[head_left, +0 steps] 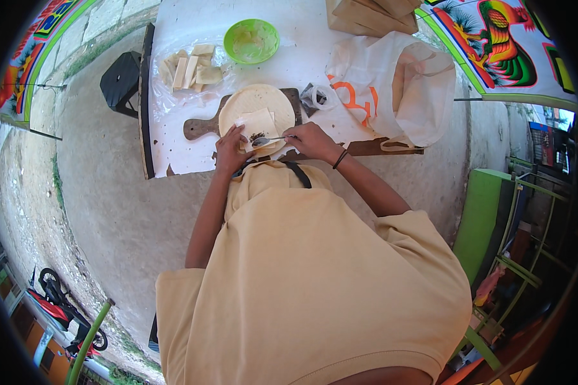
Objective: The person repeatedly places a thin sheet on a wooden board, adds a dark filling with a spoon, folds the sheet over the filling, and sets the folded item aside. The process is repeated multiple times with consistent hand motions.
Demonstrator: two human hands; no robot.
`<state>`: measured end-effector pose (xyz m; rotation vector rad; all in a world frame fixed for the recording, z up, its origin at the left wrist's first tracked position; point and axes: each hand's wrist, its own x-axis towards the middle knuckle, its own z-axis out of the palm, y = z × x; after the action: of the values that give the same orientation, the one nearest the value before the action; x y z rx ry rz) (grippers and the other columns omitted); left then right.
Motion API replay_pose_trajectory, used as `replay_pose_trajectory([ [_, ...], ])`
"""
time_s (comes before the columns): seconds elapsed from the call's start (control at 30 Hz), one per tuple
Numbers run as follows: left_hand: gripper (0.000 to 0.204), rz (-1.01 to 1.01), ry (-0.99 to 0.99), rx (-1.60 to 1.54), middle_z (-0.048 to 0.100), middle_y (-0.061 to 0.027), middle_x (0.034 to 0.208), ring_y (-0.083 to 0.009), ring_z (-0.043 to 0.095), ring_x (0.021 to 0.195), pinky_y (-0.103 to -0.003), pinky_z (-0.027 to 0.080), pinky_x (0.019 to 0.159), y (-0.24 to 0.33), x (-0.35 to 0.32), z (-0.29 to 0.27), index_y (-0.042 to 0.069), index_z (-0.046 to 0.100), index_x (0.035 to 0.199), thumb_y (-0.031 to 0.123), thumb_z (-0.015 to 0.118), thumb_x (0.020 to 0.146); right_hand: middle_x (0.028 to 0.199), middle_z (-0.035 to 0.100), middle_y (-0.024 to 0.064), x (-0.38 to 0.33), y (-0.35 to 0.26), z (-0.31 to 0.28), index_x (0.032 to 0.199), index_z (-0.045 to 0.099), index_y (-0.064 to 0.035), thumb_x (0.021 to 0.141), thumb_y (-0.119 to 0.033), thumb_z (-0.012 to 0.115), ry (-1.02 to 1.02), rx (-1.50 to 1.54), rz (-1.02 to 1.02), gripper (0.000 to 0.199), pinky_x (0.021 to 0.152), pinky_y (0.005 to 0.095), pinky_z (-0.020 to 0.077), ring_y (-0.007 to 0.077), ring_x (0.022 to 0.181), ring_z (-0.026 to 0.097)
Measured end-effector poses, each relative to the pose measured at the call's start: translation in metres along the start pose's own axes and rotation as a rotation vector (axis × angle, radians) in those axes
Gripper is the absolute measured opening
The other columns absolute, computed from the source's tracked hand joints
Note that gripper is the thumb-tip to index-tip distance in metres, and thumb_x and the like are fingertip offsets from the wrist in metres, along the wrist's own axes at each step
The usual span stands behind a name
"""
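My right hand (313,141) grips a metal spoon (273,138), its bowl in a small heap of dark crumbly filling (258,136). The filling lies on pale, thin square wrapper sheets (258,120). Beside it, my left hand (230,150) rests at the sheets' left edge, thumb and fingers apart. Beneath the sheets is a pale round disc (253,98), with a few dark crumbs on its upper part. That disc lies on a dark wooden paddle board (200,129) whose handle points left.
Beyond the board stand a green bowl (252,41) and pale folded pieces (189,69) on clear plastic. A small clear bag (316,98) sits right of the board, near a white bag with orange print (424,96). Brown paper (366,16) lies at the far right.
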<state>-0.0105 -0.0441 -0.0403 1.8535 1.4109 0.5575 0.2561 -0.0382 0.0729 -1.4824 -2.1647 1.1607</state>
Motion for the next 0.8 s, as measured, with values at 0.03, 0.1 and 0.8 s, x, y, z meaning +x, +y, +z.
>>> replay_pose_trajectory([
  [0.03, 0.067, -0.041, 0.004, -0.026, 0.059, -0.0037, 0.128, -0.0238, 0.041, 0.134, -0.044, 0.032, 0.103, 0.002, 0.0, -0.001, 0.015, 0.059, 0.116, 0.02, 0.088, 0.055, 0.08, 0.066, 0.0181, 0.001, -0.001, 0.004, 0.094, 0.069, -0.0036, 0.086, -0.019, 0.058, -0.006, -0.004, -0.01, 0.02, 0.072, 0.0423, 0.0499, 0.0358, 0.076, 0.063],
  [0.1, 0.082, -0.016, 0.002, 0.018, 0.06, -0.0039, 0.125, -0.0239, 0.043, 0.133, -0.044, 0.033, 0.102, 0.006, 0.0, -0.005, 0.014, 0.052, 0.126, 0.02, 0.089, 0.054, 0.08, 0.066, 0.0183, 0.004, -0.004, 0.007, 0.094, 0.069, -0.0039, 0.086, -0.019, 0.058, -0.01, -0.016, -0.017, 0.02, 0.072, 0.0431, 0.0498, 0.0362, 0.077, 0.063],
  [0.8, 0.068, 0.014, -0.003, 0.009, 0.056, -0.0004, 0.133, -0.0232, 0.042, 0.134, -0.044, 0.032, 0.102, 0.001, 0.001, -0.003, 0.014, 0.052, 0.114, 0.023, 0.088, 0.057, 0.084, 0.066, 0.0174, -0.019, 0.012, -0.015, 0.097, 0.069, -0.0053, 0.085, -0.018, 0.06, 0.104, -0.087, -0.003, 0.02, 0.072, 0.0429, 0.0492, 0.0345, 0.08, 0.063],
])
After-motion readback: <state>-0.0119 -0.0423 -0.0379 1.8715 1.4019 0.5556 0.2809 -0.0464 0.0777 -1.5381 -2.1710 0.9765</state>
